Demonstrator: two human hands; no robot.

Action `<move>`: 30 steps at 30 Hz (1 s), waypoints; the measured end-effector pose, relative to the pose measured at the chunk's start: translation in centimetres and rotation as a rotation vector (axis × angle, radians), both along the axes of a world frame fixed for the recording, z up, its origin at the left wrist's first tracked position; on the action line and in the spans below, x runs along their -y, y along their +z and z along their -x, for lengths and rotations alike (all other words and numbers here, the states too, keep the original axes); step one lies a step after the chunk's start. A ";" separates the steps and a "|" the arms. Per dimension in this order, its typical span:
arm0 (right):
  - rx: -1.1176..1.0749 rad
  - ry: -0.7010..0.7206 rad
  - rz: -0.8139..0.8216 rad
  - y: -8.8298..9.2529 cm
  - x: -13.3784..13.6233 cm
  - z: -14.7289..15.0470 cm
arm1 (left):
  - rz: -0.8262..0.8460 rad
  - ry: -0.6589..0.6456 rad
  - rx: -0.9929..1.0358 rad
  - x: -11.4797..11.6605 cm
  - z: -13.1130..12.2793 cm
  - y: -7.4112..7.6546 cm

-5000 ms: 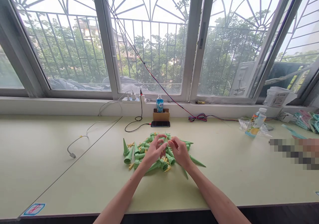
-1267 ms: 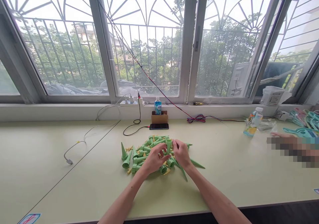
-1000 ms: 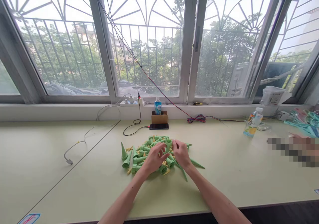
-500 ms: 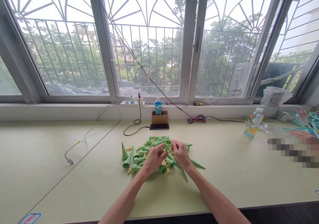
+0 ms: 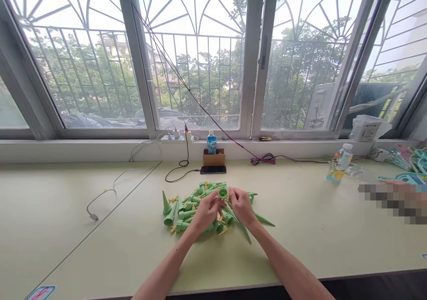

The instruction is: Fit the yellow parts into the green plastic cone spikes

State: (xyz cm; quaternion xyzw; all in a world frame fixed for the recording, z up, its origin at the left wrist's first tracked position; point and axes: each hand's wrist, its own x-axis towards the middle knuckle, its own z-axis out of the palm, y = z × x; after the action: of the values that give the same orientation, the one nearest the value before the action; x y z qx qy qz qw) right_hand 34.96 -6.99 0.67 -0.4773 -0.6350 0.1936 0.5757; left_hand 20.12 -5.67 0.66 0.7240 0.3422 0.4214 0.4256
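Note:
A green plastic watering spike (image 5: 223,194) is held above the heap with its round, threaded mouth facing me. My left hand (image 5: 208,209) closes its fingers on the left and lower side of the spike. At the right side of its mouth, my right hand (image 5: 240,206) has its fingertips pinched against the rim; any small part between them is hidden. Under and around both hands lies a heap of similar green spikes (image 5: 169,219), some upright and some on their sides. Small yellow plastic pieces (image 5: 223,231) are scattered among them.
Behind the heap, a phone (image 5: 213,170) lies before a cardboard box (image 5: 214,159) and a blue bottle (image 5: 211,142). Cables (image 5: 263,159) run along the back. To the right stand a drink bottle (image 5: 339,164) and another person's hand (image 5: 400,186), partly blurred.
The held spike has shifted slightly left and down, its mouth turning more toward me. My left fingers have drawn in around it. My right hand has barely moved.

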 end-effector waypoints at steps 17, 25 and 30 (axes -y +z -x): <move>0.016 0.067 -0.012 0.4 0.2 0.2 | 0.217 -0.006 0.169 0.4 -0.2 1.4; 0.005 0.087 0.012 0.4 0.3 0.2 | 0.179 -0.005 0.146 0.4 0.0 1.4; -0.011 0.108 0.022 0.2 0.1 0.2 | 0.112 0.019 0.121 0.7 0.0 1.8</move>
State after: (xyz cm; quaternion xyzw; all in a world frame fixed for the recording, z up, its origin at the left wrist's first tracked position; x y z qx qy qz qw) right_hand 34.72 -7.12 0.90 -0.4476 -0.6544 0.2338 0.5628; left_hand 20.08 -6.32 2.48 0.6689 0.3458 0.4487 0.4812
